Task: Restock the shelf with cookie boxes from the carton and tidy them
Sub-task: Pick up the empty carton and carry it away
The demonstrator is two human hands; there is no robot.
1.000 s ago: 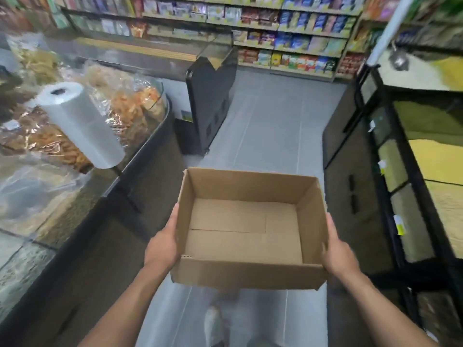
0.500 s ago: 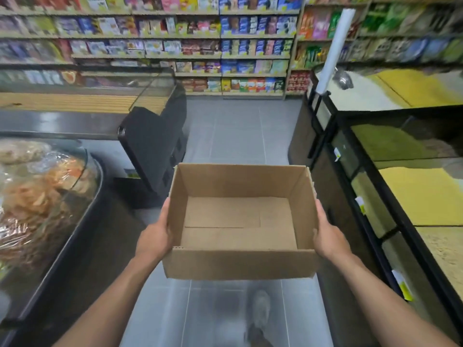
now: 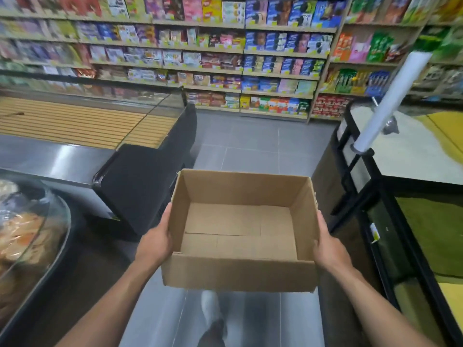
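Gripping the empty brown cardboard carton (image 3: 238, 271) by opposite side walls, left hand (image 3: 156, 242) and right hand (image 3: 329, 249) both clamped on it; likely handling light, stiff.

You have one open-topped brown cardboard carton (image 3: 238, 271), with two bare hands on it: one left hand (image 3: 156, 242) gripping its left wall, one right hand (image 3: 328, 246) gripping its right wall. Below the carton you can count one white shoe (image 3: 210, 306); up to its right, one white roll (image 3: 390, 103). The coloured packets (image 3: 288, 41) beyond the carton are too many and too blurred to count.
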